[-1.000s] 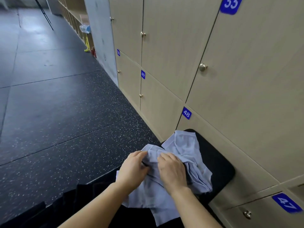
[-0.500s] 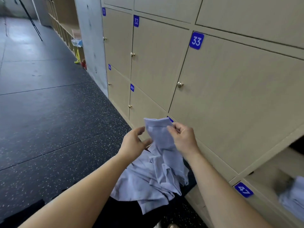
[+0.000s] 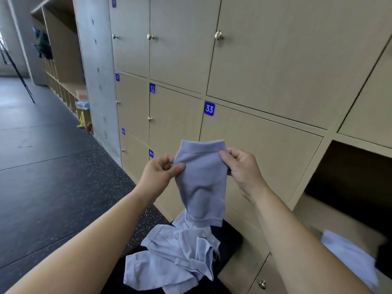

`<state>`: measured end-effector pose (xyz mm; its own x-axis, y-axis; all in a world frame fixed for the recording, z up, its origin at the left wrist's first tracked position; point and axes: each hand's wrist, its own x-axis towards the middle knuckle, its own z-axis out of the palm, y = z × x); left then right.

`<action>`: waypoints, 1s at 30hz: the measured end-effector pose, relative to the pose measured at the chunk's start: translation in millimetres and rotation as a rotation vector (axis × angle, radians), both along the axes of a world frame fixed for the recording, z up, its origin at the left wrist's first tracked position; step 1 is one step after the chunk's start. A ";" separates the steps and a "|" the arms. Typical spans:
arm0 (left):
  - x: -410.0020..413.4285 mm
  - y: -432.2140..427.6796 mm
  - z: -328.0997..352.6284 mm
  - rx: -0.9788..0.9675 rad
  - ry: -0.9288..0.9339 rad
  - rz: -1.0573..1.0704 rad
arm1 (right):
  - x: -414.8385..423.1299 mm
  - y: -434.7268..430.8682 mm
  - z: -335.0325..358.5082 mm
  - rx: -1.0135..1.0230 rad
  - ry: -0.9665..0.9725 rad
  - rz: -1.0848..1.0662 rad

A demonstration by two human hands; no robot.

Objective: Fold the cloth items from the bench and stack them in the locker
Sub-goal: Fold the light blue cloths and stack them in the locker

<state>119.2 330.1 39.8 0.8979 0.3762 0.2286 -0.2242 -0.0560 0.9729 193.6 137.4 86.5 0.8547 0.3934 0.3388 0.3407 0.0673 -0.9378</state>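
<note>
Count: two grips in view, one lifted cloth, one heap of the same pale blue cloth, one open locker with one pale blue item inside.

The left grip [image 3: 161, 170] pinches the left edge of the lifted cloth [image 3: 201, 179] between thumb and curled fingers. The right grip [image 3: 241, 166] pinches the right edge at about the same height. The cloth is stretched flat between the two grips, and its banded top edge stands just above them.

Its long axis runs vertical, with the banded end up and the other end hanging straight down below the grips to the heap [image 3: 176, 259]. Whether the cloth is separate from the heap or part of it cannot be told.

The heap lies crumpled on the black bench [image 3: 231, 236], well below both grips. How many pieces it holds cannot be told.

The open locker [image 3: 350, 177] is to the right of the right grip. The item inside it [image 3: 347, 255] lies below and right of that grip and is blurred.
</note>
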 end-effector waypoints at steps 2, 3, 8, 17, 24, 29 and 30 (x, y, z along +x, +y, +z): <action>-7.5 -9.7 20.9 -0.004 -0.041 -0.024 | -9.8 -12.1 17.8 0.010 -0.012 -0.017; -11.3 -16.2 31.2 -0.008 -0.069 -0.040 | -15.4 -18.5 25.8 0.020 -0.016 -0.022; -23.2 -50.5 74.2 -0.051 -0.163 -0.095 | -46.3 -55.5 54.8 0.083 0.009 0.066; -48.6 -93.8 131.0 0.042 -0.324 -0.249 | -70.6 -101.5 69.7 -0.103 -0.018 -0.050; -56.0 -99.8 142.0 0.322 -0.149 -0.369 | -88.8 -119.5 112.0 -0.130 -0.106 0.005; -56.1 -108.0 141.5 0.338 -0.132 -0.322 | -93.6 -136.2 116.7 -0.133 -0.133 -0.013; -56.1 -108.9 141.1 0.311 -0.129 -0.321 | -94.0 -140.1 116.0 -0.121 -0.126 -0.021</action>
<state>63.1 221.2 181.0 0.9145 -0.0204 0.4042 -0.3962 -0.2487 0.8838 99.6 -2.7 202.5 0.8170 0.4203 0.3947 0.4561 -0.0521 -0.8884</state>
